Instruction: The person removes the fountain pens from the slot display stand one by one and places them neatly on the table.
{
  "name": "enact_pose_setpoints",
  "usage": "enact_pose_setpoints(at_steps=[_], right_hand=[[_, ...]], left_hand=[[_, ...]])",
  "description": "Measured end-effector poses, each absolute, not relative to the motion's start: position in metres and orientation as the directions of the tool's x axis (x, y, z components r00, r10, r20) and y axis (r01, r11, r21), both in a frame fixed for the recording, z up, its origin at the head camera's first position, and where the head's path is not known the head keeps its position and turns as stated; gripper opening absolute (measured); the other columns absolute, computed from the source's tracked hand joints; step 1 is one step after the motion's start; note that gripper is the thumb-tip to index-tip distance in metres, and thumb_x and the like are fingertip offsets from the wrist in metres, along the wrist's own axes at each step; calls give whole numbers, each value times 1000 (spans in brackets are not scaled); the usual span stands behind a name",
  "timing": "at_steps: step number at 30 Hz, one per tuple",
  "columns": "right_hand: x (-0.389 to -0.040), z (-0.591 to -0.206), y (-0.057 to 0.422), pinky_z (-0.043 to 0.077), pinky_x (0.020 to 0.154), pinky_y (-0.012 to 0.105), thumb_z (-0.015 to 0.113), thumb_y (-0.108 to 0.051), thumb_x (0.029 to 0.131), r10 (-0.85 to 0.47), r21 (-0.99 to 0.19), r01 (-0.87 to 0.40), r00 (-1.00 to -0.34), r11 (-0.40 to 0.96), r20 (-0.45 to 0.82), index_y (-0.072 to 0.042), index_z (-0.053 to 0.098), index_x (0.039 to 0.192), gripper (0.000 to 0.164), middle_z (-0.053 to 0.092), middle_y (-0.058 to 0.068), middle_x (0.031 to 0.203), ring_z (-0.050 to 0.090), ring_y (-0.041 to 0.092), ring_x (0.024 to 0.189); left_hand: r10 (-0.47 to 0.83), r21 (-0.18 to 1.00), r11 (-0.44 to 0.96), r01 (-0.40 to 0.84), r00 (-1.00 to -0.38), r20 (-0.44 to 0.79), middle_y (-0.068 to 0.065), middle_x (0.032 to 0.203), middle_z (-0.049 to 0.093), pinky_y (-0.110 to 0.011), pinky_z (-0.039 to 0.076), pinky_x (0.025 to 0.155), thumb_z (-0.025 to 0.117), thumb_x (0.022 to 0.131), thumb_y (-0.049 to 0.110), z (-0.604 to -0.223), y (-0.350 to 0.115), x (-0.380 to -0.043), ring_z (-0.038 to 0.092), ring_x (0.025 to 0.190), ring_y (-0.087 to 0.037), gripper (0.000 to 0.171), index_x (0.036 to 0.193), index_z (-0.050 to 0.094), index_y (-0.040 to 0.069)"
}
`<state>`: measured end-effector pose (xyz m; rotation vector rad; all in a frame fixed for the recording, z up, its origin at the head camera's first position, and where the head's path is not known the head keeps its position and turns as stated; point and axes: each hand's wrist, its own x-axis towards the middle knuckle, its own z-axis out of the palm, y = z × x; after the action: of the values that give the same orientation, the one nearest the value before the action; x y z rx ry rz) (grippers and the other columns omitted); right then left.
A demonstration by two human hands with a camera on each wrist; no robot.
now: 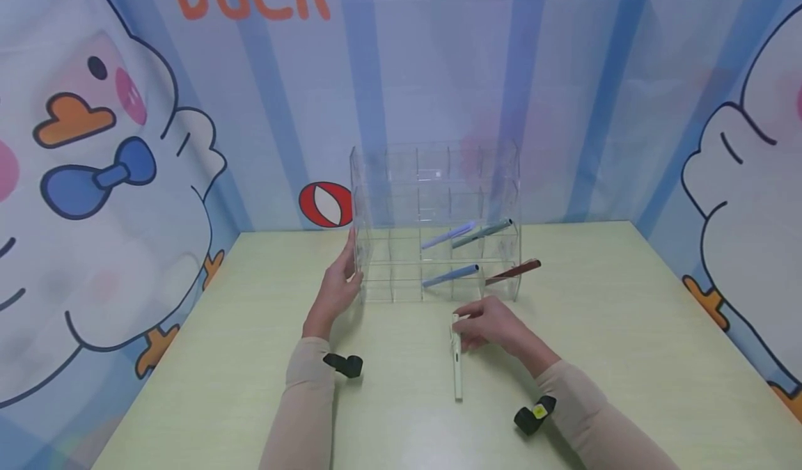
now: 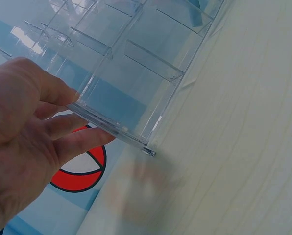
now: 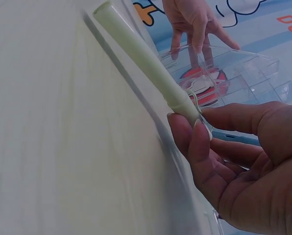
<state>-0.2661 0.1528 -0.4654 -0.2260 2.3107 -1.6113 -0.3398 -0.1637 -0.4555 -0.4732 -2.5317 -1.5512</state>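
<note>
A clear acrylic pen rack (image 1: 407, 300) with tiers of compartments stands in the middle of the table. My left hand (image 1: 338, 285) grips its left side panel (image 2: 107, 123), thumb on one face and fingers on the other. In front of the rack, my right hand (image 1: 491, 327) pinches a pale green pen (image 1: 458, 372) at its clip end between thumb and fingertips. The pen's other end points toward me, above its shadow in the right wrist view. Slanting in the two lower tiers are a lavender pen (image 1: 448, 235), a grey-green pen (image 1: 482, 234), a blue pen (image 1: 451, 276) and a dark red pen (image 1: 514, 272).
The light wooden table (image 1: 219, 358) reaches back to a blue striped cloth backdrop (image 1: 413, 59) printed with ducks and a red ball (image 1: 326, 204). The rack stands close in front of this backdrop. Both wrists wear small black cameras.
</note>
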Motion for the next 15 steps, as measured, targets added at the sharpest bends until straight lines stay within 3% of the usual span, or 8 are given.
enact_pose_setpoints(at_steps=[10,15], right_hand=[[-267,-468,149,60,62,35,72,-11,89,-309,-930,48,-936,364,-170,11,62,127,44,72,13,88,70,23,66],[-265,-469,148,60,61,36,72,-11,90,-319,-929,41,-933,368,-167,11,62,127,45,72,12,88,70,23,66]], left_hand=[[196,835,425,350,-936,292,-1,166,18,-51,35,112,52,98,-4,-456,-165,-342,29,147,-28,87,162,7,34],[194,840,421,342,-939,285,-2,166,19,-51,35,112,53,97,-6,-457,-165,-342,30,147,-29,88,162,7,33]])
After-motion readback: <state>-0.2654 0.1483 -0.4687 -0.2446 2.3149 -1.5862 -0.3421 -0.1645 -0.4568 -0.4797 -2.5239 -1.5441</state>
